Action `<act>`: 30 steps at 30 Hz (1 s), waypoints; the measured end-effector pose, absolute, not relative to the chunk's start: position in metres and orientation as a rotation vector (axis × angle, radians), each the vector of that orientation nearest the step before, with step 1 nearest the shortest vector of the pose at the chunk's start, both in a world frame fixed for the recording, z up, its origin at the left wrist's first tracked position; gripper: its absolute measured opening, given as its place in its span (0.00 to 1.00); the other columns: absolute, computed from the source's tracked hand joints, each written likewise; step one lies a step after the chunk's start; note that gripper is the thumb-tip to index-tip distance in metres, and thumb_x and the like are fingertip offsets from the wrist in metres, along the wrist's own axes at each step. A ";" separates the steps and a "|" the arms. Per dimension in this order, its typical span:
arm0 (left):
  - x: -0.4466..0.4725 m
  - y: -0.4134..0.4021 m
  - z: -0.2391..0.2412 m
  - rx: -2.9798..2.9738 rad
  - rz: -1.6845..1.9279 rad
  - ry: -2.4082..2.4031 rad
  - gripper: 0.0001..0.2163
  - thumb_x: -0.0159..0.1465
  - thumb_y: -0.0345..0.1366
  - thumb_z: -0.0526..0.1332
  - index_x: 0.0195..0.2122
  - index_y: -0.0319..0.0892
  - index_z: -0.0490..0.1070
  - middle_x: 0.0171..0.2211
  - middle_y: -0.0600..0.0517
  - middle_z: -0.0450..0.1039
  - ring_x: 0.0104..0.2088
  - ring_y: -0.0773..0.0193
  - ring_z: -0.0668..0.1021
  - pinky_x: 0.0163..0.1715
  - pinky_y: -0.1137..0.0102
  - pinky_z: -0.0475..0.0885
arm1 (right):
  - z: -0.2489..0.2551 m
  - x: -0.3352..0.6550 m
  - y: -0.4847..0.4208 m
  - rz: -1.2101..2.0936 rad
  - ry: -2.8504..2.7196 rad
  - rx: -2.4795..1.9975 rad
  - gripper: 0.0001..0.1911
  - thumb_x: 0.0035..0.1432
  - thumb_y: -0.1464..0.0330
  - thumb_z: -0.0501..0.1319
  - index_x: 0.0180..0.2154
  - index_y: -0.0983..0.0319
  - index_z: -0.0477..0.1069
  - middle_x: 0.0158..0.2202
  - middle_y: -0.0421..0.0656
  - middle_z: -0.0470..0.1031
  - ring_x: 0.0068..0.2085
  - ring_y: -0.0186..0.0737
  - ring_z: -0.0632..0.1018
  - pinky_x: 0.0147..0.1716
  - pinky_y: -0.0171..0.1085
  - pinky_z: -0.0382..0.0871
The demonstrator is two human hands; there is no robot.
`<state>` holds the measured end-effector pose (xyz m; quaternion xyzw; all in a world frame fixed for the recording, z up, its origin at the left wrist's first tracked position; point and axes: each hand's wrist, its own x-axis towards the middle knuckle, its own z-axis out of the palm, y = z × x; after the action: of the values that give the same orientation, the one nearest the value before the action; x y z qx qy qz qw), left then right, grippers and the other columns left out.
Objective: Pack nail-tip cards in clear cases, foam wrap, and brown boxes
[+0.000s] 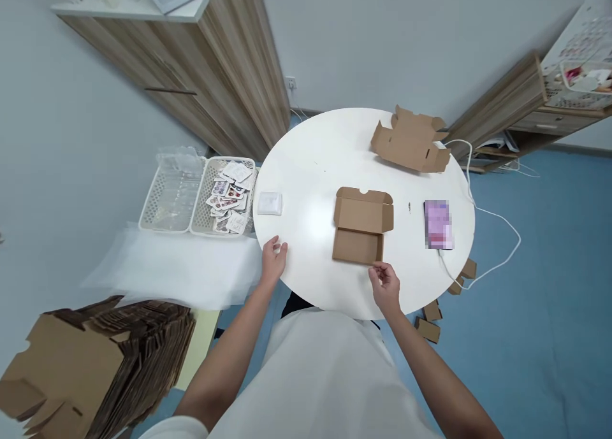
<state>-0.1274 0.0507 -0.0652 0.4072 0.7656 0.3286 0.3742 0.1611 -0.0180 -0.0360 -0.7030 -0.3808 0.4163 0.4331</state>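
Observation:
A small brown cardboard box (358, 245) stands on the white round table (315, 280), its lid raised and tilted back and its tray bare inside. My right hand (386, 288) is at the box's front right corner, fingers loosely bent and thumb a little apart. Its fingertips meet or nearly meet the front wall; a grip on it does not show. My left hand (274, 259) hovers by the table's left edge with thumb and fingers apart, holding nothing. Just beyond it lies a small white packet (270, 203).
A partly folded cardboard blank (411, 143) lies at the table's back right. Nearer is a pixelated purple device (438, 225) with a white cable (497, 215). Left are a basket of cards (196, 225), white sheets (167, 267) and stacked flat cardboard (71, 356). Small boxes (427, 331) lie on the floor.

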 end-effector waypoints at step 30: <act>-0.186 0.154 -0.076 0.963 0.818 1.873 0.18 0.59 0.36 0.51 0.51 0.38 0.60 0.50 0.43 0.61 0.52 0.55 0.64 0.53 0.61 0.57 | -0.078 -0.076 0.172 1.299 -1.118 -1.906 0.18 0.47 0.68 0.55 0.43 0.58 0.63 0.39 0.41 0.70 0.35 0.36 0.72 0.39 0.40 0.66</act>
<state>-0.1864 0.1540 -0.0764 0.3856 0.7496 0.3276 0.4268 -0.0757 0.1722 -0.0783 -0.7127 -0.4180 0.4857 0.2852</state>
